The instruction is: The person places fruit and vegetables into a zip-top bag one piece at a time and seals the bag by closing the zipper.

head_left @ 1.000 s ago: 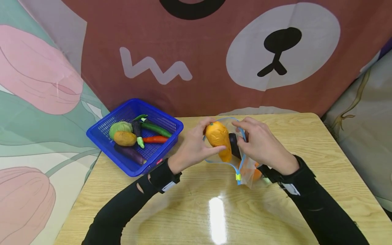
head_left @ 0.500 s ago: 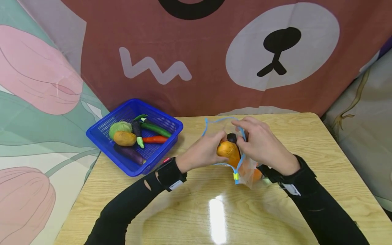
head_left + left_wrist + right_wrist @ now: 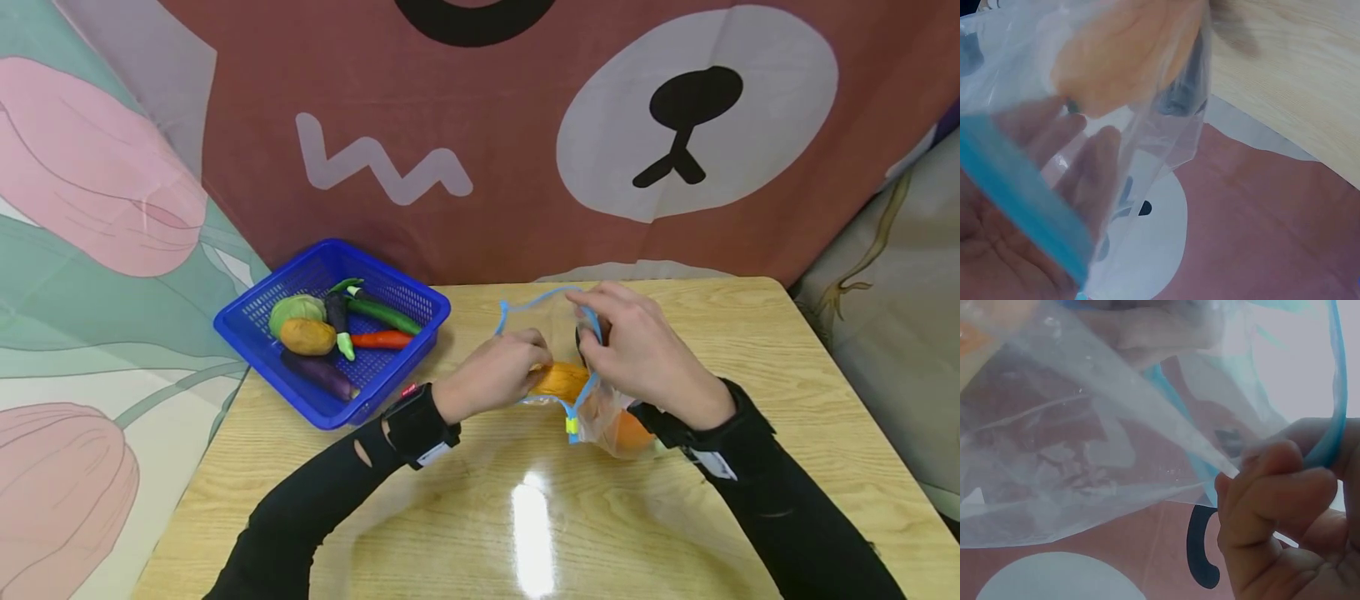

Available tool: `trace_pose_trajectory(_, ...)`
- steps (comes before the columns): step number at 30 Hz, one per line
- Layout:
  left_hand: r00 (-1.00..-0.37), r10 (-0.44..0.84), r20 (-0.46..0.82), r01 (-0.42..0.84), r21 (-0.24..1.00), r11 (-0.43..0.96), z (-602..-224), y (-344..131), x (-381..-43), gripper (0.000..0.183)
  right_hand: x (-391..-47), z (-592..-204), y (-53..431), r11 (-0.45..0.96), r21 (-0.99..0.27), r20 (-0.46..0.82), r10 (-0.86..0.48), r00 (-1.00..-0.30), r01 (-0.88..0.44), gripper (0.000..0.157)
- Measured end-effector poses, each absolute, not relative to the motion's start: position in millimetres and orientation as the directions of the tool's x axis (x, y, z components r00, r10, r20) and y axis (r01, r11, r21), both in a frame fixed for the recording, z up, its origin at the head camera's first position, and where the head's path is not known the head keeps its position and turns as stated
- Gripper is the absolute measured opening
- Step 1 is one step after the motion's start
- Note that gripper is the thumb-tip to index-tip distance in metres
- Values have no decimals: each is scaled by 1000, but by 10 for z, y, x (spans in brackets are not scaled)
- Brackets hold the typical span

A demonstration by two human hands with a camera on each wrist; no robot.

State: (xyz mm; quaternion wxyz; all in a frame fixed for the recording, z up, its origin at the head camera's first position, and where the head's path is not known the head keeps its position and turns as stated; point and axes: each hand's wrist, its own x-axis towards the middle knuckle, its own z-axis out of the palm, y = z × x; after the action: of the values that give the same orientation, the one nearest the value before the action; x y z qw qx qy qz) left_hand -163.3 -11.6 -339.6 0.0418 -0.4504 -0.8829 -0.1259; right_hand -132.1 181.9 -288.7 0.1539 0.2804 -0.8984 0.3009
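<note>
Cabbage [image 3: 295,312], potato [image 3: 307,337], purple eggplant [image 3: 321,376], slim dark eggplant [image 3: 340,323], carrot [image 3: 381,340] and cucumber [image 3: 385,316], one of each, lie in one blue basket [image 3: 397,365] over the far left corner of the surface [image 3: 450,517]; a green stem [image 3: 347,285] and dark piece [image 3: 363,294] beyond overlap too much to count.

To the right, the left grip [image 3: 495,377] reaches into the bag's mouth, its fingers loosely extended near the orange vegetable's green-tipped end; contact is unclear. That single orange vegetable [image 3: 561,381] lies just inside the bag, toward the surface's far edge. It looks like a toy, so probably light and firm, its ribbed skin fairly easy to hold; the thick middle seems the best place.

The one clear bag [image 3: 600,417] is thin, limp and likely slippery, best pinched at its stiffer blue rim. A second orange thing [image 3: 632,433] and at least one dark thing [image 3: 1182,94] also show within; plastic blurs the exact count. Rightmost, the right grip [image 3: 626,342] pinches the bag's rim.
</note>
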Motion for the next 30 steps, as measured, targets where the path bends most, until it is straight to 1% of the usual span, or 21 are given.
trace_pose_trajectory(4,-600,763,242,800,210,563,-3375,-147,-1624,15,-1331,-2886,1837,671,-454,434,-408,-803,-586,38)
trace_pose_trajectory(10,-568,678,466,822,289,490,-3239,-265,-1657,2,-1349,-2902,1859,684,-457,412,-404,-817,-569,40)
trace_pose_trajectory(12,-571,635,520,819,313,480,-3178,-327,-1686,2,-1352,-2910,1857,684,-461,409,-402,-819,-565,40)
trace_pose_trajectory(15,-589,581,562,804,341,487,-3095,-427,-1740,3,-1357,-2919,1848,684,-464,412,-396,-820,-564,39)
trace_pose_trajectory(20,-614,523,592,776,331,536,-3010,-568,-1861,5,-1353,-2923,1855,692,-463,410,-388,-826,-555,39)
trace_pose_trajectory(23,-643,491,587,743,324,586,-2986,-687,-1956,5,-1349,-2921,1863,695,-465,402,-385,-831,-548,39)
trace_pose_trajectory(27,-727,447,521,658,341,671,-2971,-904,-2088,5,-1346,-2921,1869,694,-462,408,-386,-828,-552,38)
trace_pose_trajectory(30,-802,420,424,575,357,737,-2955,-1076,-2203,5,-1344,-2919,1877,691,-459,414,-390,-823,-558,38)
